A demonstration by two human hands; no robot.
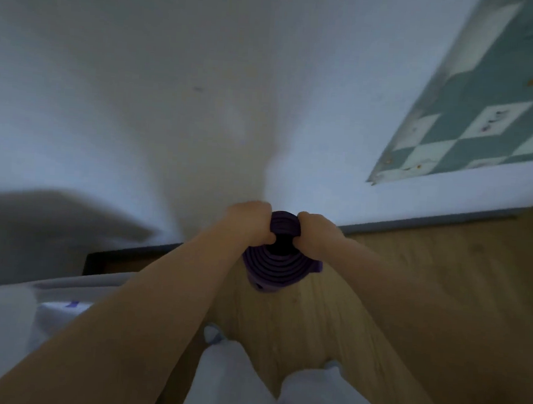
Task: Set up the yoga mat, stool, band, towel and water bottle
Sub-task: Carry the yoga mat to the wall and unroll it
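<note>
no readable text, labels, brands or numbers anywhere, picture blurred

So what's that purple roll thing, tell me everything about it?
It is a yoga mat, dark purple, rolled into a tight spiral that looks like soft foam. It stands on end over the wooden floor near the wall, seen from above. The left hand and right hand grip its top rim, thumbs inside the hollow middle.

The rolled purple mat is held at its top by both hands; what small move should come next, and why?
Probably lower the mat onto the wooden floor and lay it flat for unrolling. It is rolled tight and upright, with the left hand and right hand both gripping its top end beside the wall.
</note>
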